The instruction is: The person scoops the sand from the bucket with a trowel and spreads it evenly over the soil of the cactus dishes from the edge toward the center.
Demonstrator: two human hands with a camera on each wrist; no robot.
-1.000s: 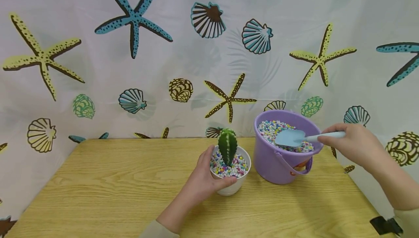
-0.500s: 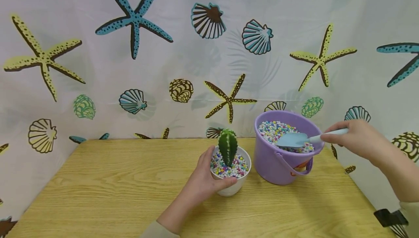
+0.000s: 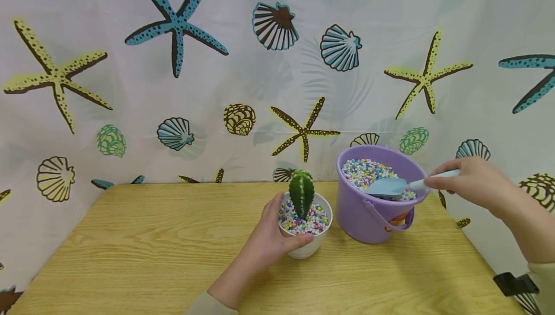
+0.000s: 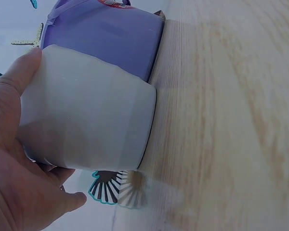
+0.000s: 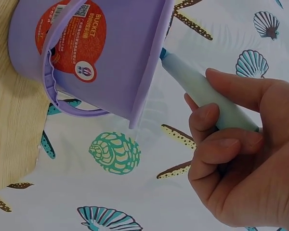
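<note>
A white pot [image 3: 305, 249] stands on the table, with a green cactus [image 3: 301, 194] upright in colourful pebbles [image 3: 315, 221]. My left hand [image 3: 270, 238] grips this pot from its left side, thumb across the near wall and fingers round the far side. In the left wrist view the pot [image 4: 86, 110] stands in front of the bucket. To the right, my right hand [image 3: 479, 185] holds a pale blue shovel [image 3: 389, 186] by its handle [image 5: 202, 89]. The shovel's blade lies over the pebbles inside the purple bucket [image 3: 360, 214], its front edge seemingly among them.
The bucket's handle [image 3: 386, 219] hangs down on its near side, beside a red label [image 5: 72, 41]. Wood-grain table [image 3: 173, 238] extends left and in front of the pot. Behind it hangs a white curtain [image 3: 208, 79] printed with starfish and shells.
My right hand has shifted slightly right with the shovel, and the blade has tilted and sunk a little toward the pebbles. The left hand and pot have stayed put.
</note>
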